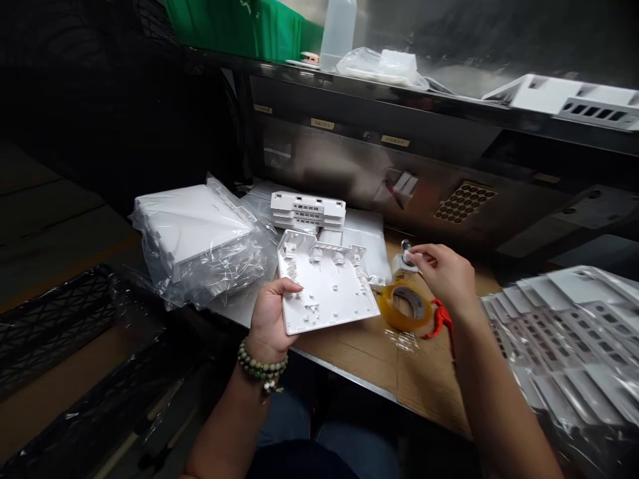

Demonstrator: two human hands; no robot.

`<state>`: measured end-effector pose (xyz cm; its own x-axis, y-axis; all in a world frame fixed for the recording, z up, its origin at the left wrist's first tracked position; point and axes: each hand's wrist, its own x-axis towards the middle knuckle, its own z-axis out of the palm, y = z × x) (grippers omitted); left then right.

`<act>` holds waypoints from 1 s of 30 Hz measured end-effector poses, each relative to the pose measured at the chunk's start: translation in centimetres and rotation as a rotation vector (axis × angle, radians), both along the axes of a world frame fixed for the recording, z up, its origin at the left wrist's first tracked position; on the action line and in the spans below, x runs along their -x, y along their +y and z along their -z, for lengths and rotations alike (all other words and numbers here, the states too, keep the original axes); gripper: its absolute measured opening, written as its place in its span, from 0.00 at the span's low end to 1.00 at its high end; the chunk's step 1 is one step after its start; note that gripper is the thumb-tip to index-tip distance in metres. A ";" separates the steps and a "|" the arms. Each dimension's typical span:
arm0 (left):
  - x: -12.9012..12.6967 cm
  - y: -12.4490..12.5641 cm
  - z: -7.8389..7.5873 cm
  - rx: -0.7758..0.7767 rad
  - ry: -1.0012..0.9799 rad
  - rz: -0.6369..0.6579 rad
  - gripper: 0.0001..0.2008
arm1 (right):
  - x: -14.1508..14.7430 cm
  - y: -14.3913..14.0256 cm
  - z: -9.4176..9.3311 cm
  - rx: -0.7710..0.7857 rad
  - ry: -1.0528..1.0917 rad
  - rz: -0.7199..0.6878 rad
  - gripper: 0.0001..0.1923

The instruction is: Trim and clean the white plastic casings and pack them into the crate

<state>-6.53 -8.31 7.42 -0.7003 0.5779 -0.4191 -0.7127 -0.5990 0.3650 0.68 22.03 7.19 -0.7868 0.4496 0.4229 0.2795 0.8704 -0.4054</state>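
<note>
My left hand [269,316] is grasping the white plastic panel [327,287] by its 8 o'clock corner, inner side up. My right hand [446,274] is pinching the cap of a small bottle [403,263], at 3 o'clock of the panel. Tape roll [404,307] sits just below, on the table [364,352].

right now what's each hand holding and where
Left hand grips the white plastic panel by its near left corner; right hand pinches the top of a small bottle.
</note>
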 end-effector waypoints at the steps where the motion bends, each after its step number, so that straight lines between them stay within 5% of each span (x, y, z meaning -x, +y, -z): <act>1: -0.1 0.2 0.2 -0.005 0.025 -0.008 0.45 | -0.9 -2.4 -0.4 0.087 0.114 -0.145 0.07; 5: -0.7 1.1 0.3 -0.036 0.165 -0.092 0.48 | -4.1 -13.4 -1.2 0.298 0.237 -0.672 0.10; 9: -1.2 1.6 -0.1 -0.079 0.157 -0.064 0.48 | -5.1 -19.8 0.0 0.291 0.316 -0.790 0.09; 30: -1.8 1.2 0.2 -0.051 0.094 -0.015 0.47 | -6.0 -20.4 1.0 0.331 0.368 -0.657 0.11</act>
